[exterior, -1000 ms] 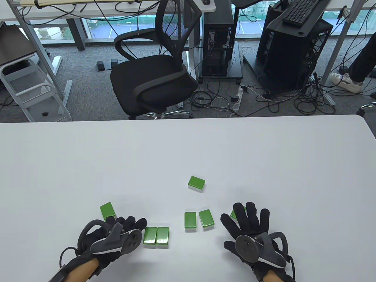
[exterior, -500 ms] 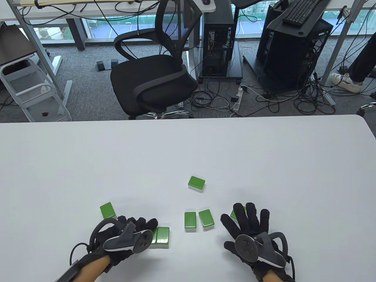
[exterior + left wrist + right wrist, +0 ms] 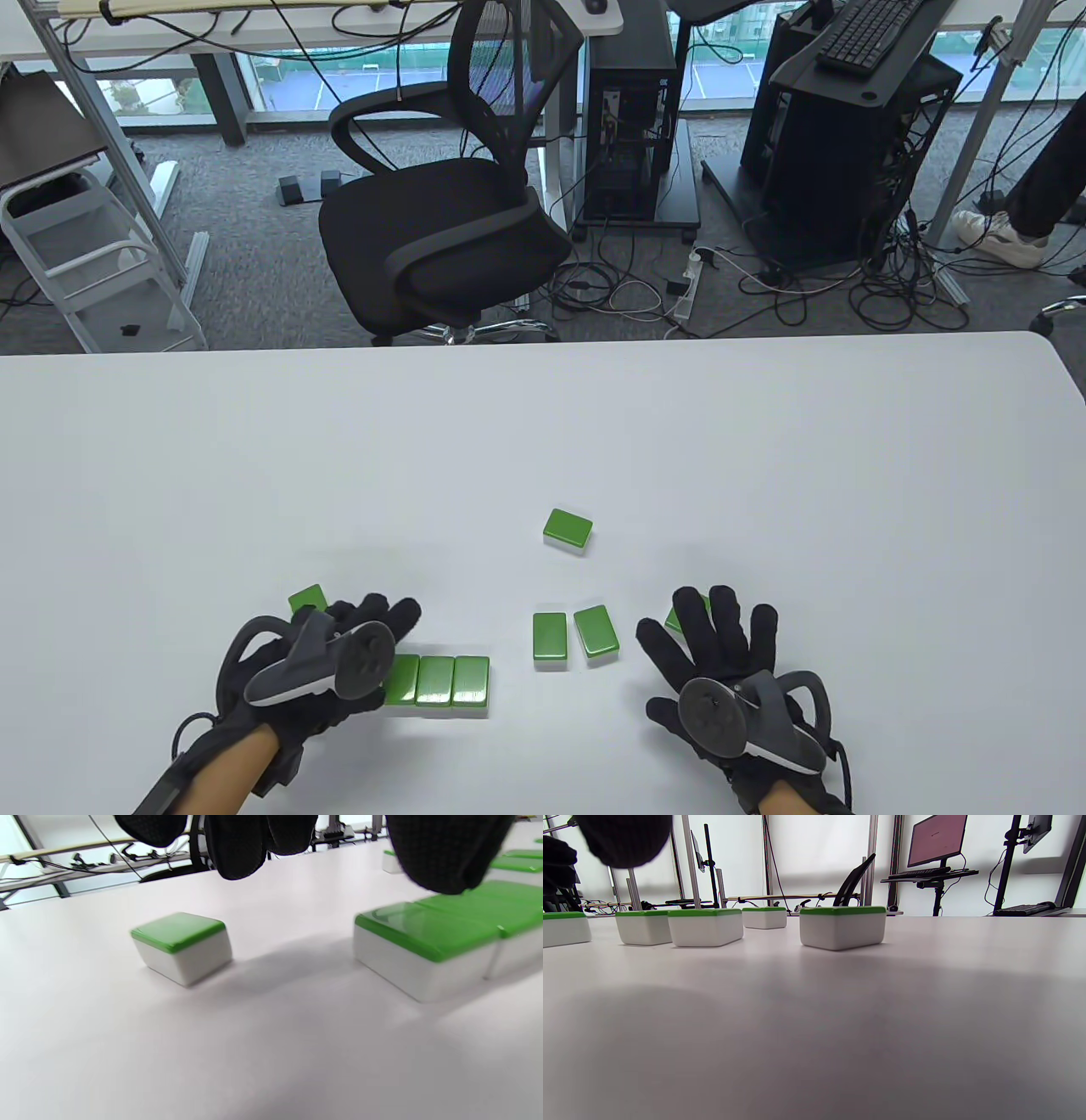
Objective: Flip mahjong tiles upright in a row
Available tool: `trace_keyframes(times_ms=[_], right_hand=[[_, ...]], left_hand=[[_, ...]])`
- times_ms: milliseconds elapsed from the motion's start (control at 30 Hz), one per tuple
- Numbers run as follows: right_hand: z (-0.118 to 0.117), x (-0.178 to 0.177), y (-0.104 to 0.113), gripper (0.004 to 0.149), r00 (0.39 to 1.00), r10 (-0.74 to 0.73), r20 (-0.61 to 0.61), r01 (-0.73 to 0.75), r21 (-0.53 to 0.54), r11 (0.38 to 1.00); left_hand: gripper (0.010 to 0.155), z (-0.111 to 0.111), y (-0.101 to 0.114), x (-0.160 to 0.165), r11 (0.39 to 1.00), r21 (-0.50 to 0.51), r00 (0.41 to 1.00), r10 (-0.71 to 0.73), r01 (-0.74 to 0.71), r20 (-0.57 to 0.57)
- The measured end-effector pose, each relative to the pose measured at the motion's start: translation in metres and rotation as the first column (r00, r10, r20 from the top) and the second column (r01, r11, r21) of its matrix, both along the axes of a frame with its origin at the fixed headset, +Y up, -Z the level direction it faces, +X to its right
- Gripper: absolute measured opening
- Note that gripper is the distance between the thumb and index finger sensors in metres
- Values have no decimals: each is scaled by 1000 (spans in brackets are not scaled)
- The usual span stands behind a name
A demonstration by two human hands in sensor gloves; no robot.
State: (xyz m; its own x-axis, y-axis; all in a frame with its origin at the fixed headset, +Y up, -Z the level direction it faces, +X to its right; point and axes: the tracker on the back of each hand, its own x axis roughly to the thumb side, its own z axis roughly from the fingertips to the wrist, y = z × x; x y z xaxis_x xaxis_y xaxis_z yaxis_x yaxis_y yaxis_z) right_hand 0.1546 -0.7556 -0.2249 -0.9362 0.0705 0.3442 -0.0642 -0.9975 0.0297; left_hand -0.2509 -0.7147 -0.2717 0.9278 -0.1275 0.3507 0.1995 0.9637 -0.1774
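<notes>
Several mahjong tiles lie flat, green backs up, on the white table (image 3: 543,424). Three of them form a tight row (image 3: 434,680) near the front. My left hand (image 3: 373,615) hovers at the row's left end with its fingers loose and holds nothing. In the left wrist view the row (image 3: 424,938) lies under my fingertips (image 3: 445,853). A single tile (image 3: 305,598) lies beyond my left hand and also shows in the left wrist view (image 3: 182,942). My right hand (image 3: 721,624) rests flat with its fingers spread, partly covering a tile (image 3: 676,620).
Two tiles (image 3: 549,637) (image 3: 596,631) lie side by side between my hands. One tile (image 3: 568,528) lies farther back in the middle. The right wrist view shows tiles lying flat ahead (image 3: 843,926). A black office chair (image 3: 441,212) stands beyond the table's far edge.
My left hand moved right over the two-tile row, then drew back left. A third tile now shows at the row's left end. My right hand has not moved.
</notes>
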Motion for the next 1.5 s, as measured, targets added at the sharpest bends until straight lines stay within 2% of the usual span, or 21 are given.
trace_keyframes(times_ms=[100, 167, 367, 567, 867, 1100, 1200, 1333, 1500], right_hand=[[0, 0, 0, 81, 1000, 3, 1, -3, -1, 1000], [0, 0, 0, 81, 1000, 4, 1, -4, -1, 1000], [-1, 1, 0, 81, 1000, 3, 2, -3, -4, 1000], [-1, 1, -1, 81, 1000, 6, 7, -5, -12, 1000], [-1, 2, -1, 81, 1000, 12, 15, -12, -23, 1000], [-1, 3, -1, 81, 1000, 16, 17, -16, -26, 1000], [-1, 3, 0, 81, 1000, 14, 15, -14, -23, 1000], [0, 1, 1, 81, 1000, 3, 12, -2, -20, 1000], [0, 1, 2, 81, 1000, 7, 8, -7, -17, 1000]], left_hand=[[90, -10, 5, -18, 999, 52, 994, 8, -2, -105], [89, -18, 3, -27, 999, 48, 988, 0, 7, -151], [90, -40, -23, -46, 999, -21, 965, -35, 31, -261], [88, -51, -44, -53, 994, -95, 949, -78, 52, -305], [82, -54, -51, -52, 993, -101, 953, -83, 56, -292], [79, -51, -51, -53, 999, -49, 964, -32, 19, -263], [83, -46, -47, -50, 999, -44, 976, -17, 8, -217], [88, -35, -43, -40, 995, -76, 993, 55, -63, -101], [91, -18, -38, -16, 996, -83, 999, 25, -23, 25]])
